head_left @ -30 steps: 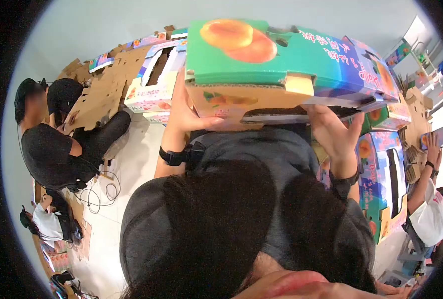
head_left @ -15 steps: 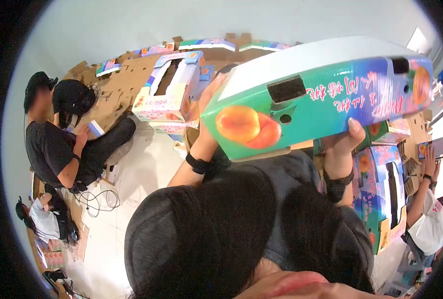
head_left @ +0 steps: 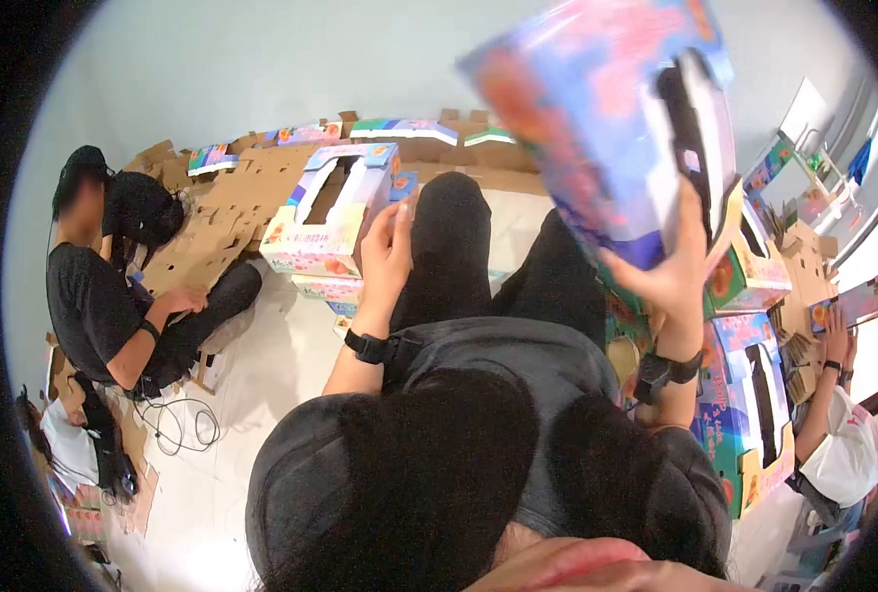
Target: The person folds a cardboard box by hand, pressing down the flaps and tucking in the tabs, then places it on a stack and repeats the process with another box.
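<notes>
- I count one blue-and-pink cardboard box [head_left: 582, 123], upper right, blurred, top cut off.
- My right hand [head_left: 671, 276] grips its lower end, fingers partly spread.
- My left hand [head_left: 387, 259], left of centre: half-curled, empty.

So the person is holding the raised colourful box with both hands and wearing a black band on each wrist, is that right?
Not quite: in the head view, only the right hand holds the raised colourful box; the left hand is off it. Each wrist does have a black band.
</notes>
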`<move>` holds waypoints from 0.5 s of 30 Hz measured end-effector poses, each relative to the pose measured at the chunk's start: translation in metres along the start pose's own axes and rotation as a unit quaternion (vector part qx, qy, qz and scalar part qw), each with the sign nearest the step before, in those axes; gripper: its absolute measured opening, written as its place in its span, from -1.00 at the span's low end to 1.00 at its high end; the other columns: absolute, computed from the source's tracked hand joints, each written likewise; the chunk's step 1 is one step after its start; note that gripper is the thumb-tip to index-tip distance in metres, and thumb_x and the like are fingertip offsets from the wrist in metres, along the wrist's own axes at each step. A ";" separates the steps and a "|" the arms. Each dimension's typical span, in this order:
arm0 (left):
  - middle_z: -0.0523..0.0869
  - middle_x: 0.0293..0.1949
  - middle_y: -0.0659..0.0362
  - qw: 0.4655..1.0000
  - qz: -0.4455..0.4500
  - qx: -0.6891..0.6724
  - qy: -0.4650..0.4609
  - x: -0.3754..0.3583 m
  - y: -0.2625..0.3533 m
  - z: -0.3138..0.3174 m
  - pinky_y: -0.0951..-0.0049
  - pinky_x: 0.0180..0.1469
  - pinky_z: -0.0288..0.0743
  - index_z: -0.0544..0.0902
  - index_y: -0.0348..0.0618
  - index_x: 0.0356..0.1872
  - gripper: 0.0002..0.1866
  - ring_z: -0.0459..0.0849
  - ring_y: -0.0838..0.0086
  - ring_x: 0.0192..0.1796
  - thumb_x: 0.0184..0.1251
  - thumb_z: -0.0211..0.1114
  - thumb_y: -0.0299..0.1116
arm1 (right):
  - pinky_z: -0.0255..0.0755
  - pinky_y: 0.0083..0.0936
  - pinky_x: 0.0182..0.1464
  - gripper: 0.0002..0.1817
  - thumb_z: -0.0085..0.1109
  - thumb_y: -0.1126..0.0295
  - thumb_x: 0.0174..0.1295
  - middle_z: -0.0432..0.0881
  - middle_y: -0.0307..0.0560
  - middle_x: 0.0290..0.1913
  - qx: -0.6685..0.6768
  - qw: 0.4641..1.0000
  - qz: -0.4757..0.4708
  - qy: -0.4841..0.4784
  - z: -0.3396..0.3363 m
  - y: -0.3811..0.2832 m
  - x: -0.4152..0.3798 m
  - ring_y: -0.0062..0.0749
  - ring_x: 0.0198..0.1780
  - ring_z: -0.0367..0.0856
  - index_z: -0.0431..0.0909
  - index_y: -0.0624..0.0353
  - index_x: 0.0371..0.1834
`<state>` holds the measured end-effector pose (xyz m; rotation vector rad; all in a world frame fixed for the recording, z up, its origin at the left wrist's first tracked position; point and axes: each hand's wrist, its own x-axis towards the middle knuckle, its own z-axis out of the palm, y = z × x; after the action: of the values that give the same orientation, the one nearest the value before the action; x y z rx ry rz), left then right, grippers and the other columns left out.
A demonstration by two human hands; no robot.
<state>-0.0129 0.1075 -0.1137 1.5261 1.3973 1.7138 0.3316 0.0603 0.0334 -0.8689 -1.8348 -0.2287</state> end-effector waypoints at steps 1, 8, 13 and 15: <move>0.54 -0.63 0.25 0.997 0.003 -0.074 -0.013 0.000 -0.001 0.001 0.57 -0.39 0.45 0.49 -0.16 0.38 -0.49 0.55 0.59 -0.59 0.63 0.02 -0.03 | 0.35 -0.23 0.32 0.12 0.62 0.11 -0.34 0.53 0.21 0.17 -0.031 0.999 0.015 -0.014 0.006 0.001 -0.008 -0.07 0.25 0.52 0.32 0.41 0.37; 0.63 0.11 -0.05 0.970 0.035 -0.233 -0.053 0.003 -0.004 0.005 0.27 0.22 0.44 -0.01 -0.09 0.62 -0.28 0.62 0.28 0.17 0.64 -0.13 0.08 | 0.43 -0.15 0.18 0.08 0.63 -0.02 -0.37 0.58 0.21 0.07 -0.059 0.992 0.048 -0.098 0.057 0.026 -0.053 0.11 0.13 0.58 0.40 0.35 0.27; 0.33 0.43 -0.18 0.990 0.076 -0.113 -0.031 -0.003 -0.010 0.017 0.13 0.39 0.31 -0.04 -0.17 0.62 -0.12 0.42 0.13 0.39 0.47 0.23 -0.10 | 0.45 -0.18 0.06 0.03 0.59 -0.07 -0.34 0.57 0.13 -0.06 -0.082 0.985 -0.007 -0.152 0.071 0.019 -0.064 0.06 0.00 0.59 0.44 0.28 0.25; 0.26 0.45 -0.21 0.994 0.112 0.010 -0.007 -0.009 -0.015 0.025 0.08 0.45 0.22 -0.04 -0.25 0.60 0.05 0.35 0.06 0.44 0.28 0.43 -0.06 | 0.43 -0.21 0.04 0.01 0.57 -0.07 -0.32 0.56 0.09 -0.11 -0.092 0.981 -0.024 -0.167 0.075 0.017 -0.069 0.02 -0.02 0.58 0.44 0.26 0.25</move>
<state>0.0088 0.1152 -0.1346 1.7602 1.2790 1.8177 0.3010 0.0811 -0.0632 -1.0400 -2.1742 -0.3001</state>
